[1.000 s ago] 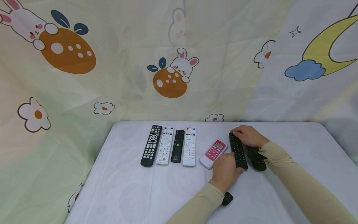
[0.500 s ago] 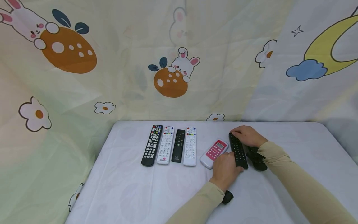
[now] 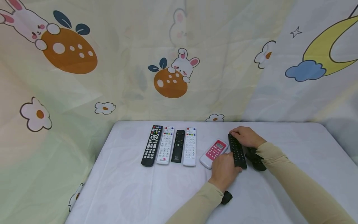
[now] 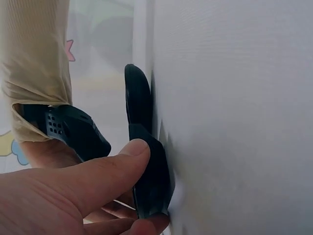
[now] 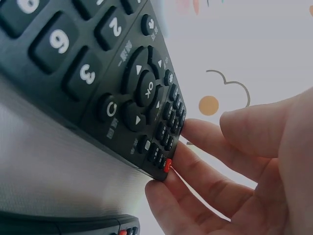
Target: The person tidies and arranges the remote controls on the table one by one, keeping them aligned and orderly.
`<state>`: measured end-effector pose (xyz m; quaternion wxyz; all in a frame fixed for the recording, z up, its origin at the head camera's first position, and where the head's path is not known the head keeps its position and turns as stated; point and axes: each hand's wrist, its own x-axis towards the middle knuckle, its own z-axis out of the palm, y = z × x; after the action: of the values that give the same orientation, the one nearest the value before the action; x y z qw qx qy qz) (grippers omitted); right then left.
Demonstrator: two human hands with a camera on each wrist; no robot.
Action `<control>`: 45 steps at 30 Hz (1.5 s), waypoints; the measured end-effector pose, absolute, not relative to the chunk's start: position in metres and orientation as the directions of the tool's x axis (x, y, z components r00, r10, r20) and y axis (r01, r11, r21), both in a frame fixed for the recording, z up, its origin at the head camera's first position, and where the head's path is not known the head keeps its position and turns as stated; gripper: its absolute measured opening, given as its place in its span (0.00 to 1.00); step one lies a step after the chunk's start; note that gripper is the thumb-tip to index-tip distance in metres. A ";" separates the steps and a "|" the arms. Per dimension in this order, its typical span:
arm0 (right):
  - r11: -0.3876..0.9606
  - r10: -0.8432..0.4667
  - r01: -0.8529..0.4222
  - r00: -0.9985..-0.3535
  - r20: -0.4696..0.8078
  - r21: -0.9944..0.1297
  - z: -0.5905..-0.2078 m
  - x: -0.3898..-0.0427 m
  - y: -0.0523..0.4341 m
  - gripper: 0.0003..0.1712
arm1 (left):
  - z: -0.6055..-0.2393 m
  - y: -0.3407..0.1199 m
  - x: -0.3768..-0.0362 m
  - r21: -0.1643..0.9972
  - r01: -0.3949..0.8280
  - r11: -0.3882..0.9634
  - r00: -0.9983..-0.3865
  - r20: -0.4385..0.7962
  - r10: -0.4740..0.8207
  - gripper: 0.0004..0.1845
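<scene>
A long black remote (image 3: pixel 237 151) lies on the white table (image 3: pixel 128 186), just right of a pink-and-white remote (image 3: pixel 214 152). My left hand (image 3: pixel 232 161) grips its near end; in the left wrist view the thumb (image 4: pixel 115 166) presses against the remote's edge (image 4: pixel 146 161). My right hand (image 3: pixel 236 135) holds the far end. In the right wrist view its fingertips (image 5: pixel 195 134) pinch the remote (image 5: pixel 122 83) beside its small red button. A second dark remote (image 3: pixel 255 158) lies partly hidden under my right wrist.
Several remotes lie in a neat row to the left: black (image 3: pixel 152 145), white (image 3: pixel 165 145), slim black (image 3: pixel 178 146), white (image 3: pixel 190 146). A cartoon-print cloth (image 3: pixel 170 74) hangs behind the table. Bare tabletop shows in front and at the far right.
Both hands and the black remote have shifted very slightly left. The other remotes have not moved.
</scene>
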<state>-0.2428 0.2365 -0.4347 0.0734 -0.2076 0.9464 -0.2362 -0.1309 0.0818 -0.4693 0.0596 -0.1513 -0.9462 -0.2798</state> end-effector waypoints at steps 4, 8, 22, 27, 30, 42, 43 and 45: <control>0.806 -0.425 -0.356 -0.904 -0.044 -0.473 -0.434 -0.241 0.236 0.18 | -0.467 0.077 -0.130 0.563 0.295 0.772 -0.956 0.165 0.244 0.19; 0.811 -0.413 -0.347 -0.910 -0.042 -0.470 -0.437 -0.240 0.235 0.19 | -0.463 0.067 -0.129 0.572 0.293 0.766 -0.956 0.160 0.246 0.21; 0.778 -0.424 -0.397 -0.904 0.059 -0.487 -0.436 -0.227 0.227 0.19 | -0.450 0.032 -0.122 0.527 0.334 0.782 -0.941 0.231 0.246 0.28; 0.779 -0.428 -0.407 -0.901 0.069 -0.478 -0.438 -0.223 0.222 0.18 | -0.446 0.018 -0.121 0.517 0.341 0.785 -0.938 0.237 0.252 0.28; 0.770 -0.440 -0.416 -0.895 0.070 -0.484 -0.437 -0.220 0.218 0.18 | -0.444 0.009 -0.122 0.514 0.366 0.776 -0.930 0.235 0.283 0.29; 0.742 -0.470 -0.456 -0.877 0.105 -0.492 -0.430 -0.210 0.206 0.17 | -0.440 -0.019 -0.133 0.467 0.414 0.781 -0.909 0.256 0.329 0.31; 0.742 -0.472 -0.461 -0.875 0.109 -0.487 -0.430 -0.210 0.205 0.17 | -0.439 -0.020 -0.135 0.465 0.409 0.785 -0.911 0.249 0.328 0.31; 0.744 -0.472 -0.464 -0.874 0.113 -0.481 -0.430 -0.209 0.203 0.17 | -0.437 -0.024 -0.137 0.452 0.401 0.797 -0.916 0.230 0.330 0.32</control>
<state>-0.2094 0.2034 -0.4295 0.0080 -0.2508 0.9338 -0.2552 -0.1368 -0.0239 -0.4374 0.0700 -0.1932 -0.9452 -0.2536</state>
